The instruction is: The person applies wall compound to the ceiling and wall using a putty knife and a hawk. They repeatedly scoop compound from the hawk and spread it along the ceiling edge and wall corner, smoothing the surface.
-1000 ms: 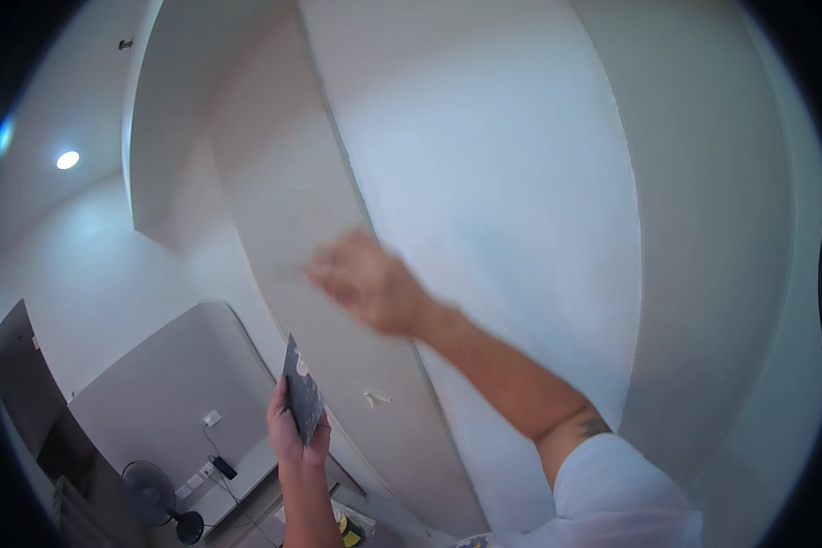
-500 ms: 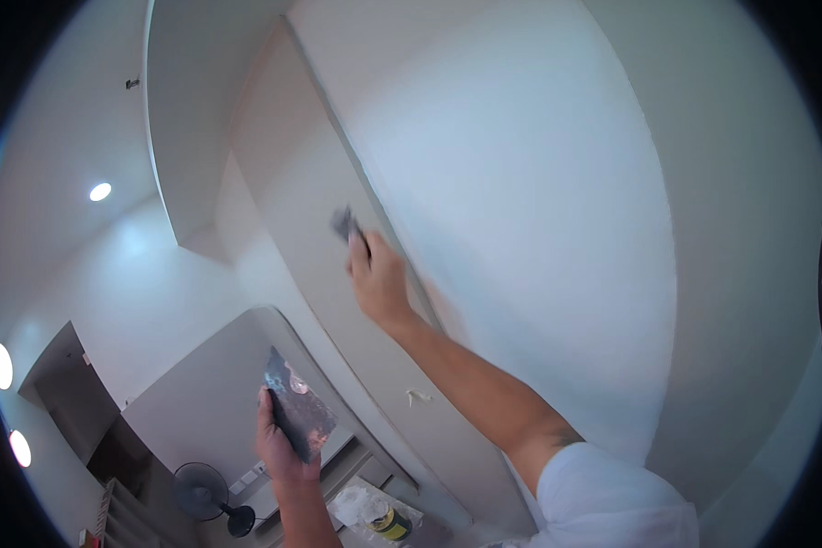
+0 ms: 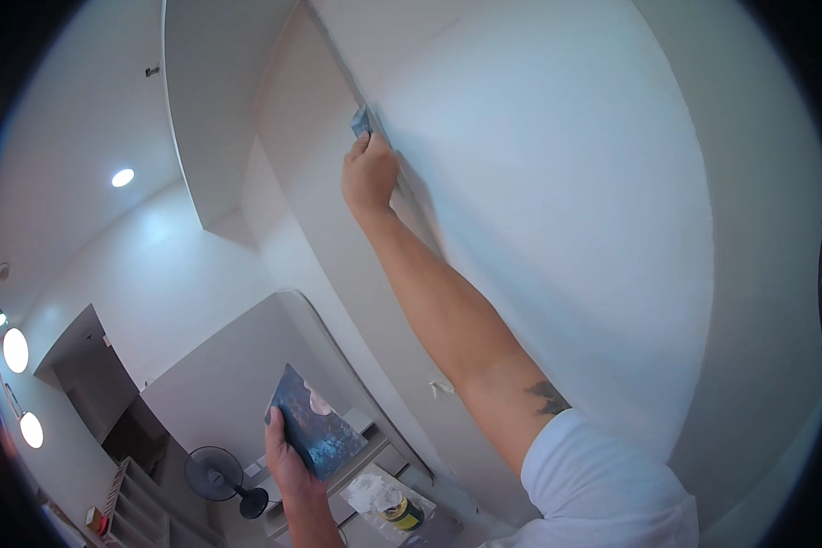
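Note:
My right hand (image 3: 371, 173) is raised, closed on a small scraper (image 3: 360, 120) at the long groove between a beige wall strip (image 3: 310, 183) and a pale wall surface (image 3: 566, 228). The blade appears to touch that groove; exact contact is hard to tell. My left hand (image 3: 289, 464), low in the centre, grips a flat, dark metal plate (image 3: 324, 438) with a blob of pale paste (image 3: 318, 402) near its upper corner. The thumb lies along the plate's left edge.
A grey panel (image 3: 210, 374) stands at the lower left with a black fan (image 3: 213, 473) before it. A container with a yellow label (image 3: 400, 511) sits below, beside white plastic. Shelves (image 3: 132, 502), round lamps (image 3: 15, 350) and an overhead bulkhead (image 3: 210, 110) are at the left.
My right hand has risen along the groove, extending the arm upward. My left hand's plate has turned to show more of its face. The view has shifted, bringing more lamps and shelves into sight.

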Demonstrator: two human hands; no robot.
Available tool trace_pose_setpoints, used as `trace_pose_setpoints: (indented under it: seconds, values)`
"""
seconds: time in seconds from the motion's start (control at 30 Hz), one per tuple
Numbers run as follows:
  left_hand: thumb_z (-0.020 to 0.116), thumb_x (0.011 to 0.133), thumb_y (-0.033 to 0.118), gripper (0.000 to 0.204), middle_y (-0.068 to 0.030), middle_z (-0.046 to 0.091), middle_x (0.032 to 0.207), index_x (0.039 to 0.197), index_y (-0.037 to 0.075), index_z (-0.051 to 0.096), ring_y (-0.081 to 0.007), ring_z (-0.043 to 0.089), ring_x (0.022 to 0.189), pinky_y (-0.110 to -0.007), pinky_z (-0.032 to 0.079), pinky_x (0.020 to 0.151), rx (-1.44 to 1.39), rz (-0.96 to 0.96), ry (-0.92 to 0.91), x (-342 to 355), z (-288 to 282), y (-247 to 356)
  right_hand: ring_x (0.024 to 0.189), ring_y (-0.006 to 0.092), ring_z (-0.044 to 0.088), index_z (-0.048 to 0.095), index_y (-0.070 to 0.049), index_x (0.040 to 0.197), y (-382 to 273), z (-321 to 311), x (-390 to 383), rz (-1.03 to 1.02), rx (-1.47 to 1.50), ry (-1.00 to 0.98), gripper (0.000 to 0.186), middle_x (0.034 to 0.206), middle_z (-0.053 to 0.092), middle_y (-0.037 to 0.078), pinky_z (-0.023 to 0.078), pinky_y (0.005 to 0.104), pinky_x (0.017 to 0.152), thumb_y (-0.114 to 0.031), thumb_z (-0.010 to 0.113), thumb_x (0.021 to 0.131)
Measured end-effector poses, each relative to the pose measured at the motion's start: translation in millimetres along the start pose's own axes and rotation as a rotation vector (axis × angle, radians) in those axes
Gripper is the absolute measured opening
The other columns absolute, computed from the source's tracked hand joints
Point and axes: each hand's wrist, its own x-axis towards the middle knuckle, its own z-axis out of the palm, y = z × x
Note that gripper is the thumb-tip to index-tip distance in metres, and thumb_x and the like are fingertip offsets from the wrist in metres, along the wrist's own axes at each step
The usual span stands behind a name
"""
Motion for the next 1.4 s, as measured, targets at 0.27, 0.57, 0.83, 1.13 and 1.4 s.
trace_pose_setpoints:
  seconds: [0.27,0.57,0.83,1.13,1.4]
  values:
    - [0.047,0.114,0.031,0.037,-0.0123,0.073,0.119,0.132,0.002,0.062,-0.0250,0.073,0.103,-0.040,0.061,0.088,0.008,0.018,0.027,0.3,2.0,0.9,0.077,0.0506,0.068,0.067,0.006,0.083,-7.5,25.5,21.4,-0.033,-0.017,0.033,0.031,0.079,0.069,0.030,0.053,0.0562,0.071,-0.014,0.056,0.104]
    - [0.048,0.113,0.031,0.037,-0.0125,0.073,0.117,0.132,0.002,0.063,-0.0251,0.074,0.101,-0.041,0.062,0.088,0.075,0.096,0.099,11.1,-20.3,-5.6,0.085,0.0503,0.071,0.068,0.006,0.088,-4.1,56.1,38.5,-0.010,0.011,0.040,0.030,0.086,0.072,0.030,0.057,0.0554,0.079,-0.015,0.055,0.104]
    - [0.046,0.114,0.031,0.038,-0.0132,0.072,0.117,0.132,0.001,0.061,-0.0263,0.073,0.101,-0.042,0.062,0.088,0.062,0.111,0.108,18.2,-32.6,-15.8,0.089,0.0489,0.072,0.070,0.007,0.091,1.9,84.6,54.4,0.013,0.064,0.090,0.028,0.092,0.073,0.030,0.057,0.0547,0.083,-0.013,0.055,0.104]
    - [0.045,0.114,0.030,0.038,-0.0129,0.072,0.117,0.133,0.001,0.061,-0.0267,0.073,0.102,-0.043,0.062,0.089,0.091,0.153,0.179,30.1,-60.8,-22.5,0.092,0.0483,0.072,0.067,0.006,0.094,7.7,109.3,74.2,0.013,0.147,0.094,0.027,0.094,0.074,0.029,0.058,0.0537,0.087,-0.014,0.054,0.106]
    - [0.049,0.113,0.031,0.035,-0.0100,0.074,0.111,0.125,0.004,0.067,-0.0223,0.074,0.094,-0.037,0.063,0.082,-0.051,0.144,0.196,39.7,-80.1,-32.0,0.076,0.0457,0.070,0.070,-0.001,0.087,6.7,112.9,7.1,-0.239,0.221,-0.249,0.026,0.080,0.070,0.026,0.053,0.0549,0.067,-0.020,0.062,0.101]
